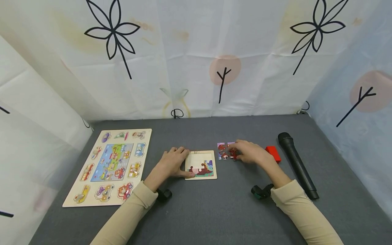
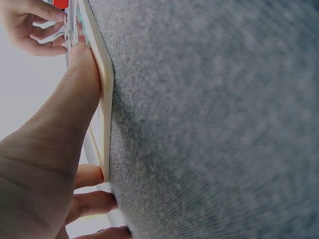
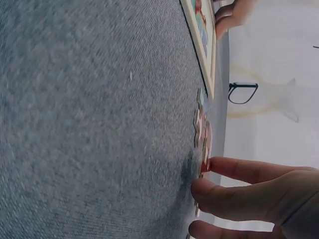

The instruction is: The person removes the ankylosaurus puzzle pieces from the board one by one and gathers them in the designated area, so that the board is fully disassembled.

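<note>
Jigsaw pieces (image 1: 221, 147): lying flat on the grey table (image 1: 199, 217), in a small cluster at 2 o'clock from the puzzle tray (image 1: 199, 159), right at the fingertips of the right hand (image 1: 250, 151). With that hand, reaching in from 4 o'clock, fingers bent and touching a red-printed piece; cannot tell pinching from mere touching. With the left hand (image 1: 173, 163), gripping the tray by its 9 o'clock side, thumb over the near corner, fingers at the far one. Inside the tray, from 3 round to 7 o'clock, some fitted pieces (image 1: 203, 171); pale base elsewhere.

Judging by the thin edges, probably light and stiff, perhaps slick on the printed face and awkward to lift from flat. Best to take hold by opposite edges, thumb against finger, sparing the slim knobs.

Farther out, at 3 o'clock from the right hand, a red block (image 1: 273, 154), then a black microphone (image 1: 298, 166). At 9 o'clock from the tray, well apart, a large puzzle board (image 1: 92, 194).
</note>
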A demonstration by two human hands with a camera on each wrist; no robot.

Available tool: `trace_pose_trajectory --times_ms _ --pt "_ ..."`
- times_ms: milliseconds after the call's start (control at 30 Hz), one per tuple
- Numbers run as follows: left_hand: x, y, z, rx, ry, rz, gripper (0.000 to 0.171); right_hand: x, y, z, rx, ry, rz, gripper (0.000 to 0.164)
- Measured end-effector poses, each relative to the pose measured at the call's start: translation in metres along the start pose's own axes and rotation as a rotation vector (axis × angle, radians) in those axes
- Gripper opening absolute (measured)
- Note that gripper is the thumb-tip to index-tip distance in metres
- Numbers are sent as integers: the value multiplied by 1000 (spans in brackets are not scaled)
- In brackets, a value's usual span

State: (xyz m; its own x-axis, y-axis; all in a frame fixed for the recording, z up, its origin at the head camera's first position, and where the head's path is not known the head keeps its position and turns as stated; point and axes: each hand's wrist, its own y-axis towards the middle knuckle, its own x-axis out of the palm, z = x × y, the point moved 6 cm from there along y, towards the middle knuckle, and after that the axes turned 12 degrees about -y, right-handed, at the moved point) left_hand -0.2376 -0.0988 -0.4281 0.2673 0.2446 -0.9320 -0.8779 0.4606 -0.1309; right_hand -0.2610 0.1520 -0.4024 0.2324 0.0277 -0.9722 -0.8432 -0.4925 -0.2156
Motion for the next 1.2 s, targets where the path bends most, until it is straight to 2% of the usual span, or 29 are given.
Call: trace_pose_trajectory --times_ms 600,1200 --pt "-1 0 1 19 -1 11 92 4 -1 6 -2 -9 22 38" --pt "0 -1 0 3 -7 -8 93 6 -4 4 24 -19 45 41"
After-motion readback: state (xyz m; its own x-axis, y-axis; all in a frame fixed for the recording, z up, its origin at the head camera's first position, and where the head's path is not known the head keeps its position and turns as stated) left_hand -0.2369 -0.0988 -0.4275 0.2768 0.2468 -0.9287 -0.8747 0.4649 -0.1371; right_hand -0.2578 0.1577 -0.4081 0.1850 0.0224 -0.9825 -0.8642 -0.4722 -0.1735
